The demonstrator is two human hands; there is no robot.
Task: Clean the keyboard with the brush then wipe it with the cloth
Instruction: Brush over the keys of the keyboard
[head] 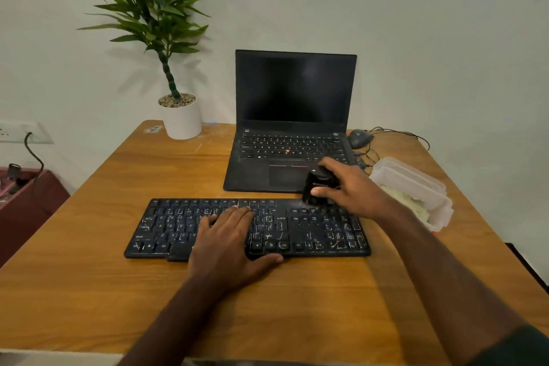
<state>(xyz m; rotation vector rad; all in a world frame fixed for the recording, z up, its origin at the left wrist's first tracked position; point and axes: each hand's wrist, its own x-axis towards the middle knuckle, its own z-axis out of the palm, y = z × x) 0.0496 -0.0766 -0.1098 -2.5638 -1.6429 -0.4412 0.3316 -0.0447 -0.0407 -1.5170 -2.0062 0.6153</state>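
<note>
The keyboard lies mid-table, nearer the front edge. The left hand rests flat and spread across its middle keys. Farther back, the right hand grips a black brush at its far right corner.

— What stood at the back of the table?
— An open laptop, screen dark, and a potted plant to its left.
— And to the right?
— A wired mouse and a clear plastic container.
</note>
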